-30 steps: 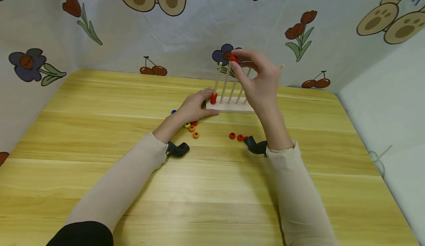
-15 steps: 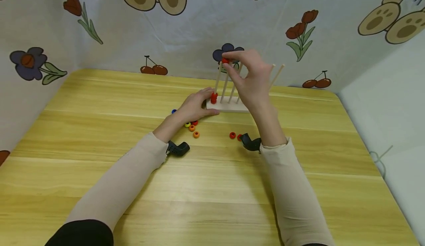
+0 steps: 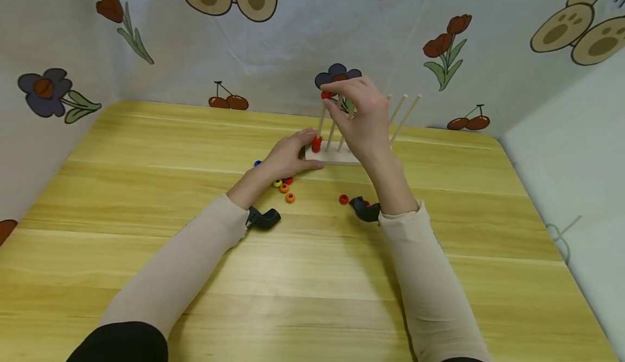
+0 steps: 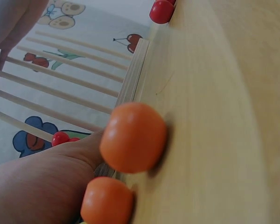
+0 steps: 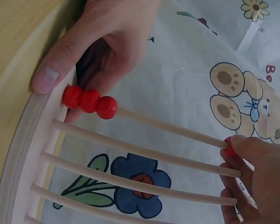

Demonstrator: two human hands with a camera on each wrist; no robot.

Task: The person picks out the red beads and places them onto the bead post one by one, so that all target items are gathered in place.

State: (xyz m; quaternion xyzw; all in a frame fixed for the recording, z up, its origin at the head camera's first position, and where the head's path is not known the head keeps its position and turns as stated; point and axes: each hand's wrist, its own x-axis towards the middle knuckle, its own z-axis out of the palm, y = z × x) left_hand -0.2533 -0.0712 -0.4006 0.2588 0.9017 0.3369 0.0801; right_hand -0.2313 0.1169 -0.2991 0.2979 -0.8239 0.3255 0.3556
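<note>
A wooden peg stand (image 3: 339, 157) with several upright pegs stands near the far edge of the table. My left hand (image 3: 285, 157) grips the left end of its base, thumb in front and fingers behind. Three red beads (image 5: 89, 101) are stacked at the foot of the leftmost peg (image 5: 170, 127). Up at that peg's tip, my right hand (image 3: 363, 120) pinches another red bead (image 5: 230, 146) between thumb and index finger. The bead touches the tip; the fingers partly cover it, so I cannot tell how far it is on.
Several loose beads lie by the left wrist, among them orange beads (image 4: 134, 137), a yellow bead (image 3: 277, 183) and a blue bead (image 3: 257, 163). Loose red beads (image 3: 344, 199) lie near the right wrist. A patterned cloth (image 3: 273, 52) hangs behind the table (image 3: 293, 286).
The right hand has moved left with its red bead, from around the second peg to the tip of the leftmost peg. The left hand has stayed on the base.
</note>
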